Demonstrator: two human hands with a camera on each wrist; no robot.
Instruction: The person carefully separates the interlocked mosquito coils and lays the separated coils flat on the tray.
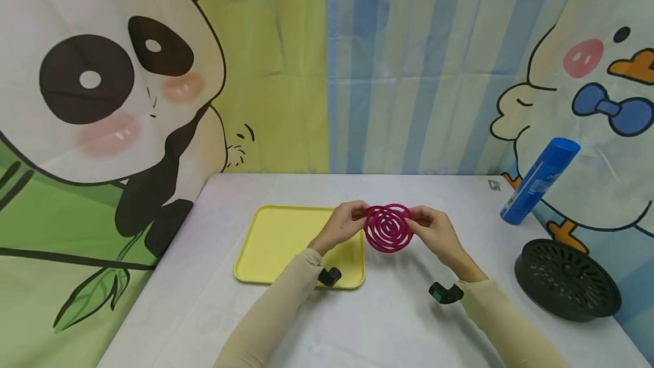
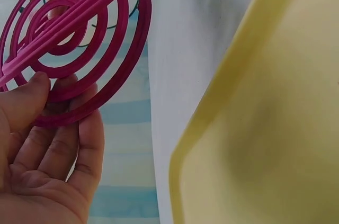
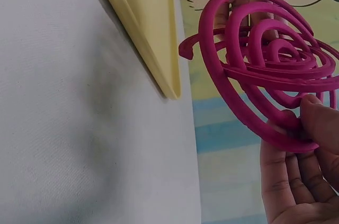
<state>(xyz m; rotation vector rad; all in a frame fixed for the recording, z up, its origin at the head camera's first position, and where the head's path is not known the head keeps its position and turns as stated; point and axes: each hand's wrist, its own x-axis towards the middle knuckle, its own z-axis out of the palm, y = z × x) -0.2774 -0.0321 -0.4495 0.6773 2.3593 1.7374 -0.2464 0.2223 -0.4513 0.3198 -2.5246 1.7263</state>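
Two magenta mosquito coils (image 1: 389,230), nested and crossing at an angle, are held up in front between both hands. My left hand (image 1: 341,225) pinches the coils' left edge between thumb and fingers. At the opposite edge my right hand (image 1: 440,237) does the same. In the left wrist view, one spiral (image 2: 143,15) tilts away from the other, its flat outer end sticking out free. The right wrist view shows the thumb of the right hand (image 3: 296,181) on the lower rings, with the left fingers behind the upper rings.
A yellow rectangular tray (image 1: 281,243) lies on the white table, partly under the left forearm. To the right stand a round black case (image 1: 567,277) with a slotted lid and a blue can (image 1: 540,182). Cartoon-printed curtains (image 1: 409,72) surround the table.
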